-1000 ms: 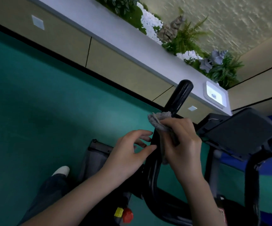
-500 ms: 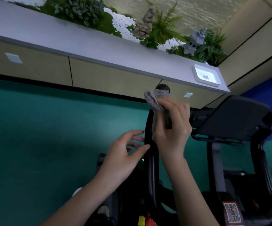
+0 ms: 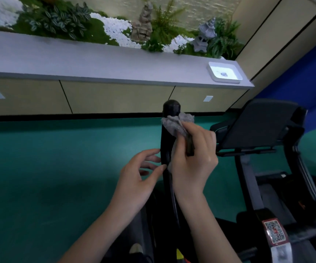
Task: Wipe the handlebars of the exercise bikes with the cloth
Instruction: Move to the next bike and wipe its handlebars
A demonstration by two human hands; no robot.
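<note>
The grey cloth (image 3: 176,125) is held bunched against the black handlebar (image 3: 169,118) by the right hand (image 3: 193,160), its grip closed round both. At its 9 o'clock, the bar is touched by the left hand (image 3: 138,179), fingers loosely spread.

1. The handlebar (image 3: 169,133) stands upright at centre, its rounded end uppermost.
2. The right hand (image 3: 193,158) is on the handlebar's right side, with the cloth (image 3: 176,124) between its fingers and the bar, just under the bar's end.
3. The left hand (image 3: 140,179) is at the bar's left side, lower than the cloth, fingertips touching the bar.
4. The console tray (image 3: 261,126) lies right of the hands.
5. A ledge (image 3: 96,63) runs behind the bike, with plants (image 3: 58,21) along its far edge.
</note>
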